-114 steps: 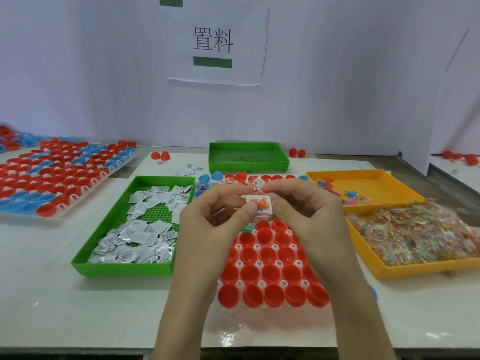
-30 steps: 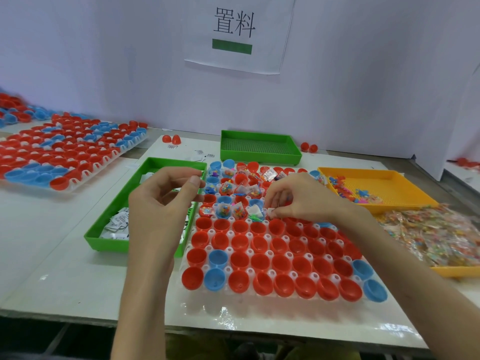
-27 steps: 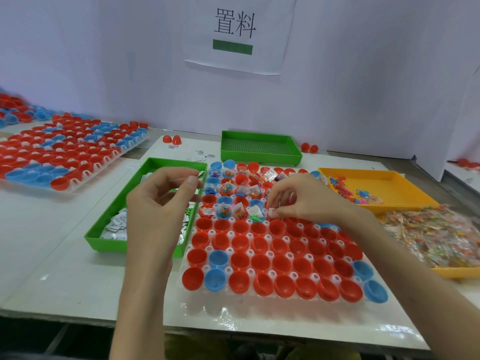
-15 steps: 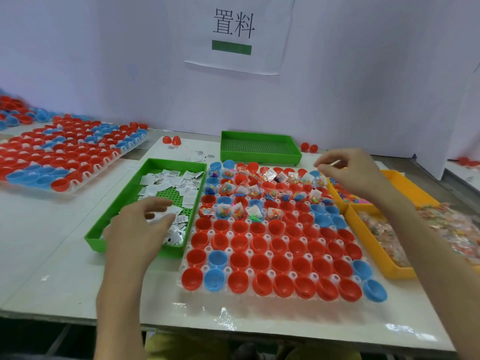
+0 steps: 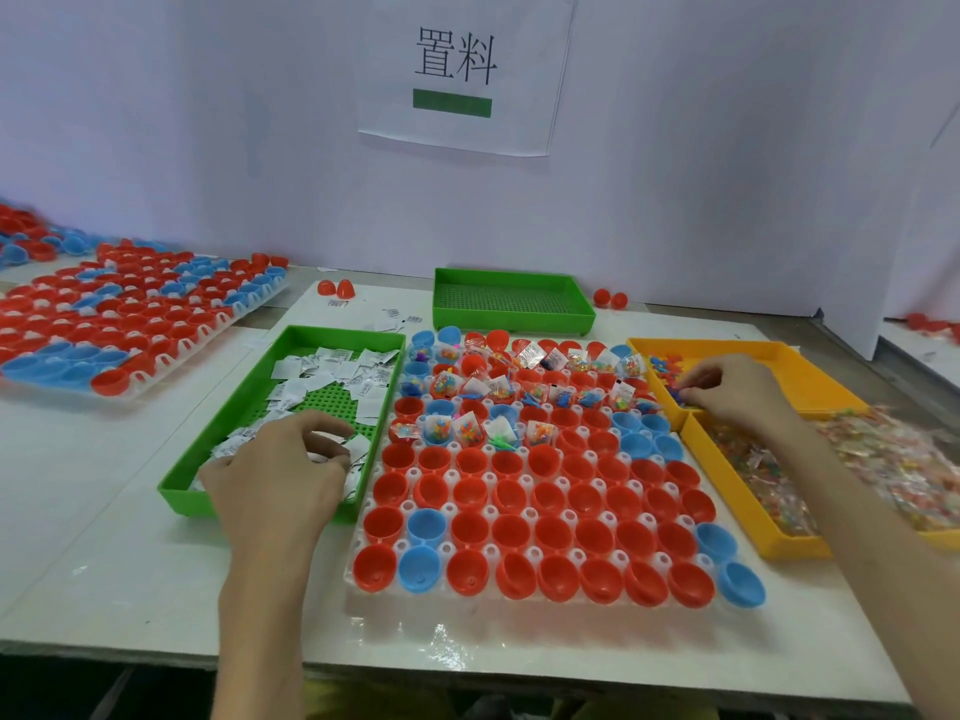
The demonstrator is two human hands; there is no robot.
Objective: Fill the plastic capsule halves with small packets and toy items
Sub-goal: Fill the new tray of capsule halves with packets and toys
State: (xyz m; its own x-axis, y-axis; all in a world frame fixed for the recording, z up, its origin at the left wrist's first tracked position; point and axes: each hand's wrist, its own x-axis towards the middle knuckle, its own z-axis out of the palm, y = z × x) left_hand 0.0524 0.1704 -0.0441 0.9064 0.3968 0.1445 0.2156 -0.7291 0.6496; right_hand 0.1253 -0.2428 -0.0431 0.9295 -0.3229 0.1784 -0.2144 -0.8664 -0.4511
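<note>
A white rack of red and blue capsule halves (image 5: 524, 501) fills the middle of the table. Its far rows hold packets and toys (image 5: 498, 392); the near rows are bare cups. My left hand (image 5: 280, 470) rests in the green tray (image 5: 228, 407) to the rack's left, with thumb and fingers pinched on a white packet (image 5: 330, 443) among several white packets (image 5: 332, 366). My right hand (image 5: 727, 389) reaches into the far yellow tray (image 5: 779, 366), its fingertips bunched on a small blue toy (image 5: 678, 394) beside other coloured toys (image 5: 662, 366).
A nearer yellow tray (image 5: 727, 491) holds clear packets of coloured beads (image 5: 883, 459). An empty green tray (image 5: 511, 301) stands behind the rack. Another capsule rack (image 5: 130, 314) lies at far left. Loose red halves (image 5: 335, 289) sit near the white back wall.
My left hand dropped from the air into the green tray onto the white packets. My right hand left the rack and swung right into the far yellow tray of toys.
</note>
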